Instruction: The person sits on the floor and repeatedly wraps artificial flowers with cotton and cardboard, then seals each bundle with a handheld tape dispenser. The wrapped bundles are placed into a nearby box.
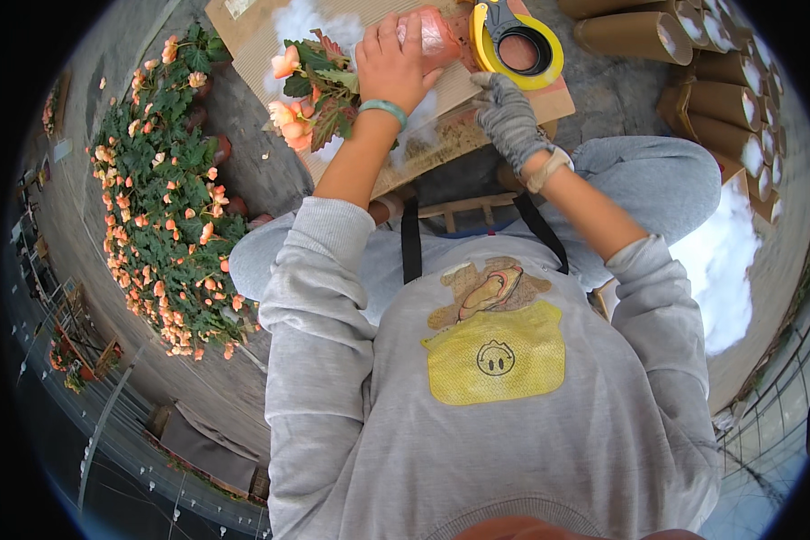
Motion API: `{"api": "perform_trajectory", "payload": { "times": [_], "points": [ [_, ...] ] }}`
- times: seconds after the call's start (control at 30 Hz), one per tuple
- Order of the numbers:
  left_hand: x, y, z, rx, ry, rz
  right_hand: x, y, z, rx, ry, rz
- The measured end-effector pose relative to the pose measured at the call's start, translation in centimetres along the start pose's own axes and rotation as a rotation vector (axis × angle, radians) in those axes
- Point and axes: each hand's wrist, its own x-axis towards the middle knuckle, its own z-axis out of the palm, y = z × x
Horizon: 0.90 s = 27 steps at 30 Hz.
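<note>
A potted begonia with peach-orange blooms lies on its side on a cardboard sheet, flowers toward the left. Its reddish pot seems to have a clear plastic film around it. My bare left hand, with a green bangle at the wrist, is closed over the pot where it meets the leaves. To the right, my right hand wears a grey glove. Its fingers are drawn together by the cardboard's near edge, and anything between them is hidden. Just beyond them rests a yellow tape dispenser with a black hub.
The cardboard tops a low work surface before my knees. White fluffy wadding lies on it. Many blooming begonias stand on the floor at left. Brown paper tubes with white filling are stacked at right, near more white wadding.
</note>
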Motion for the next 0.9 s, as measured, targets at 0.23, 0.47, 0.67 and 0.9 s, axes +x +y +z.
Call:
{"api": "perform_trajectory", "payload": {
  "times": [0.23, 0.47, 0.67, 0.9],
  "points": [
    [0.2, -1.7, 0.0, -0.047, -0.177, 0.016, 5.7, -6.5, -1.9, -1.278, -0.232, -1.069],
    [1.5, -6.6, -3.5, 0.085, -0.548, 0.453, 9.2, -9.6, 0.1, -1.32, -0.381, -0.618],
    [5.7, -7.1, -5.8, -0.709, -0.85, -0.144, 11.4, -11.1, 0.2, -1.144, -0.601, -0.495],
    [3.8, -5.1, -3.9, -0.152, -0.569, 0.029, 12.3, -8.9, -0.8, -1.017, -0.296, -0.669]
  ]
}}
